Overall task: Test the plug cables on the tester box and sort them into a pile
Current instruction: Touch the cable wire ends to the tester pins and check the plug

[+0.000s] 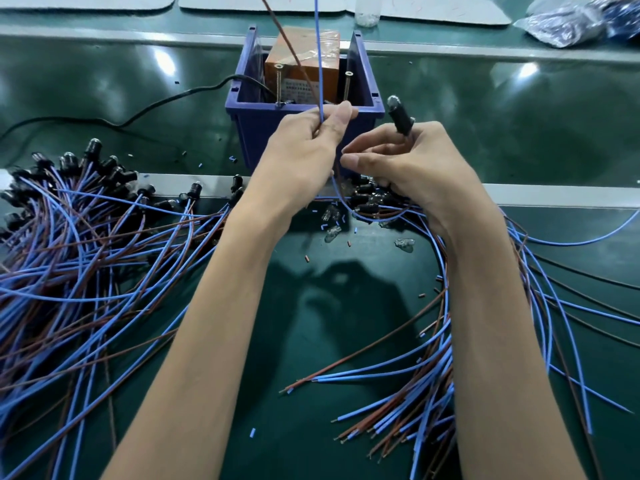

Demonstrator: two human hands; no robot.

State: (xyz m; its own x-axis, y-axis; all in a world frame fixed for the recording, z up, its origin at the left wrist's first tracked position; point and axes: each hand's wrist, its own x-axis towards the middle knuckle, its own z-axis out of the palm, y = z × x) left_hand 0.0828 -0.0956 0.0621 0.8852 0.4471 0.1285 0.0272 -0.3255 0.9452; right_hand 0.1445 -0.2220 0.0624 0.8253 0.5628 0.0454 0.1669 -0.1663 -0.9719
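Observation:
The tester box [301, 69] is orange, taped, and sits inside a blue bin [304, 133] with two long screws sticking up. My left hand [308, 147] pinches the blue and brown wires [318, 46] of one cable, which run up past the box and out of the top of the view. My right hand [412, 161] grips that cable's black plug [398, 114], its clear bulb tip pointing up beside the bin. A big pile of cables [79, 244] lies at the left, another pile [467, 341] at the right under my right forearm.
A black power cord [138, 114] runs left from the bin. Loose clear bulbs [332, 233] and cut wire bits lie on the green mat between my arms. A metal rail [554, 195] crosses the bench. Plastic bags [571, 19] sit far right.

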